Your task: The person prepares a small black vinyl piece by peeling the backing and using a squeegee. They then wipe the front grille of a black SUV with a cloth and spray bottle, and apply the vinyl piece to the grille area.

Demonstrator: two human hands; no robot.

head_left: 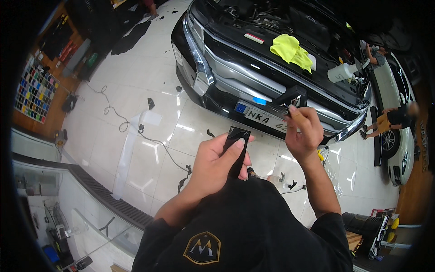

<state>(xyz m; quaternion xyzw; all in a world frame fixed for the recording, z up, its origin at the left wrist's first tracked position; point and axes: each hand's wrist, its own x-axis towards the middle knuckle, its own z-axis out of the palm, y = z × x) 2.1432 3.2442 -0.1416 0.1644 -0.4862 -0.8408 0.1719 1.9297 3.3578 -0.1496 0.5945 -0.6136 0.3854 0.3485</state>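
My left hand [217, 164] is closed around a flat, glossy black strip [238, 136], thumb on its face. The strip's lower part is partly hidden by the fingers. Raised to the right, my right hand [306, 129] pinches a thin, bent piece of black film [295, 97] between thumb and fingertips. This film shows in front of the car's front end, above the licence plate [260, 117]. Both hands are apart from each other, in front of the dark car's grille [240, 65].
On the open engine bay's front edge lie a yellow-green cloth [290, 51], a white spray bottle [342, 72] and a red-and-white flat tool [253, 38]. A cable [158, 144] and black scraps cross the tiled floor. Another person [394, 120] stands by a white car [398, 149] at right.
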